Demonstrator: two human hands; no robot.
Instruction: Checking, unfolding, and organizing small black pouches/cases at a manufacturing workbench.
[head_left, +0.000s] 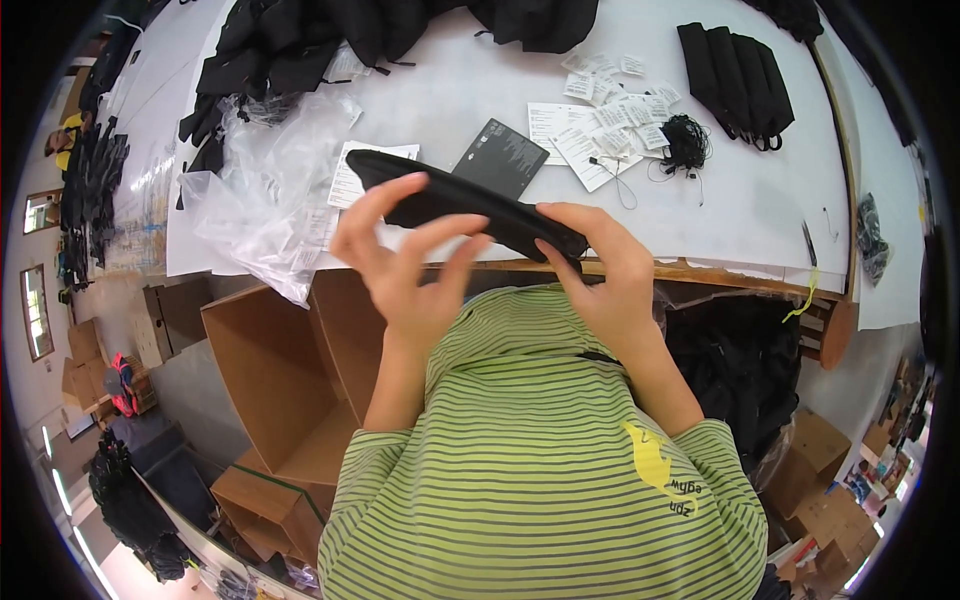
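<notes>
A slim black fabric pouch with a rounded left end is held tilted above the table's near edge. My right hand pinches its right end between thumb and fingers. Beside its left half is my left hand, fingers spread apart, with one fingertip overlapping the pouch's face. Whether that fingertip presses on the pouch, I cannot tell. Behind the pouch lies a dark printed card, with white printed sheets next to it. The pouch's underside and contents are hidden.
The white table carries clear plastic bags at left, small white tags, black cords and black folded fabric items at right. Black bags are heaped at the back. Below stand an open cardboard box and a black-filled bag.
</notes>
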